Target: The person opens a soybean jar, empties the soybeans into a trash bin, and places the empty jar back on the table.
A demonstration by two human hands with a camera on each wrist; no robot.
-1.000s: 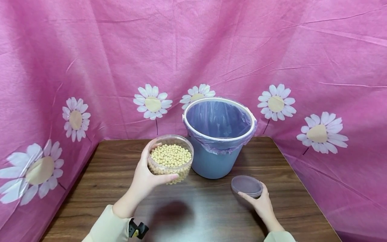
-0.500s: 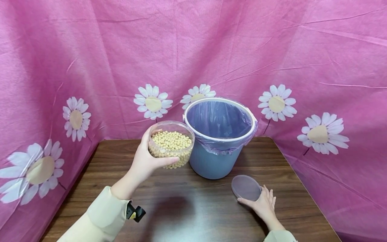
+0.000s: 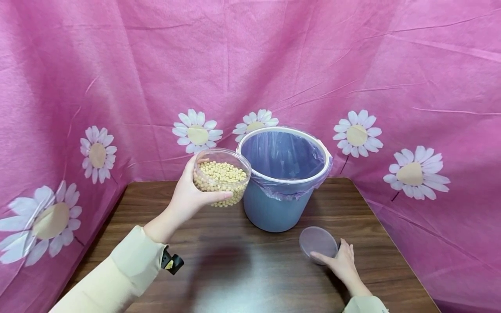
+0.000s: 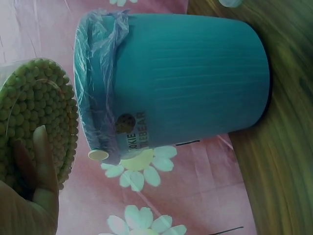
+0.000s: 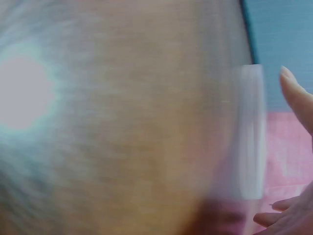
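Our right hand (image 3: pixel 342 261) spreads thumb and fingers apart at the lid (image 3: pixel 320 242), its broad face up. Farther off, our left hand (image 3: pixel 188 188) clamps fingers round the bean tub (image 3: pixel 223 187) above the table (image 3: pixel 152 204), mouth upward, axis leaning slightly toward the bucket (image 3: pixel 275 211).

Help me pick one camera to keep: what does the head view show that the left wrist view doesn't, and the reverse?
Only the head view shows the right sleeve and the inside of the bin. Only the left wrist view shows the lettering on the bin's side. Both show the left hand holding the jar of beans, the bin, its liner, the flowered cloth and the table.
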